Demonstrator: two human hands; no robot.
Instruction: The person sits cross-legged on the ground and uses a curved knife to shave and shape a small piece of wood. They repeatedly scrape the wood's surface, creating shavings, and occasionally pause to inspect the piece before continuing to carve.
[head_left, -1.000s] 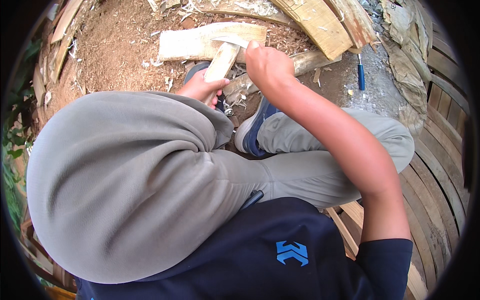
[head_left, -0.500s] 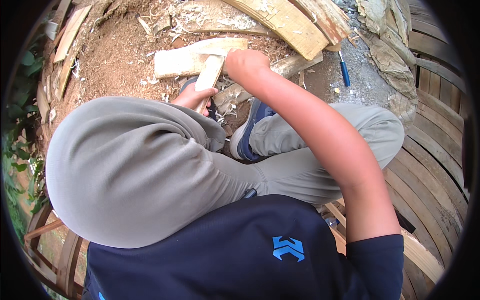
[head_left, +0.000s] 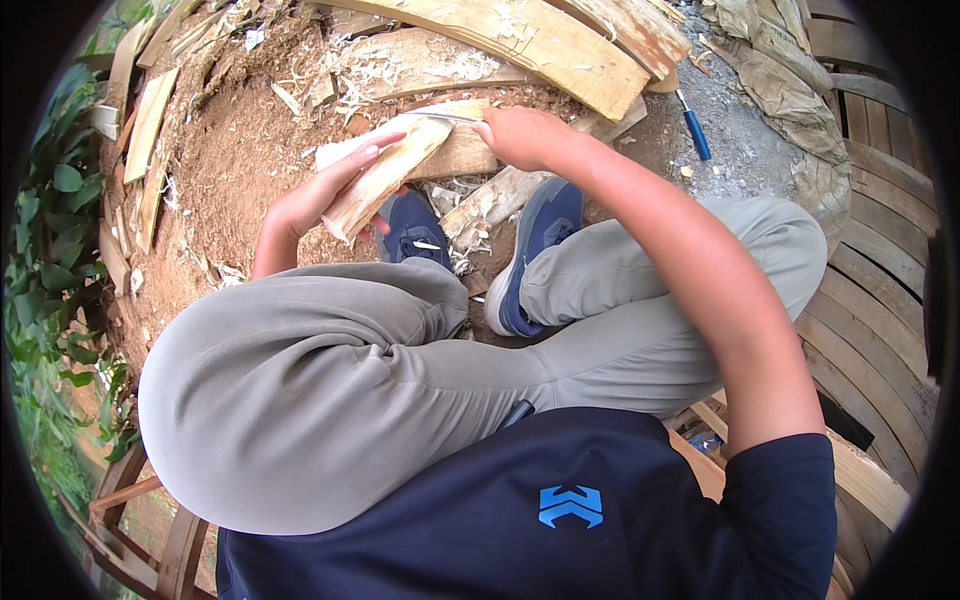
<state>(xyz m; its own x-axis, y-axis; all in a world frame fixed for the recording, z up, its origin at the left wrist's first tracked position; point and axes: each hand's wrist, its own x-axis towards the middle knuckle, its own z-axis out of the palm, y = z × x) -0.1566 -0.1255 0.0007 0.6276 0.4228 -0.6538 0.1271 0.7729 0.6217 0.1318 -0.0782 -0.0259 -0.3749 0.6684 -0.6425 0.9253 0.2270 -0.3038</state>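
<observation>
Over my blue shoes, my left hand (head_left: 318, 193) grips a short, pale piece of wood (head_left: 385, 183). Its fingers lie along one side, and a fingertip shows at the opposite edge. My right hand (head_left: 525, 138) is closed on a knife whose handle is hidden in the fist. The thin knife blade (head_left: 437, 117) lies across the far end of the wood. Behind and partly under that piece, a flat board (head_left: 462, 155) rests on the ground.
Long curved planks (head_left: 540, 48) lie at the far side, strewn with shavings. A blue-handled tool (head_left: 696, 135) rests on grey ground at right, near crumpled sacking (head_left: 775, 95). Offcuts (head_left: 152, 120) and leafy plants (head_left: 65, 215) are at left. Slatted wood (head_left: 870, 310) curves along the right.
The piece of wood has turned to show a broader face and come up off the board. My left hand has moved out to the left, its fingers now stretched along the wood.
</observation>
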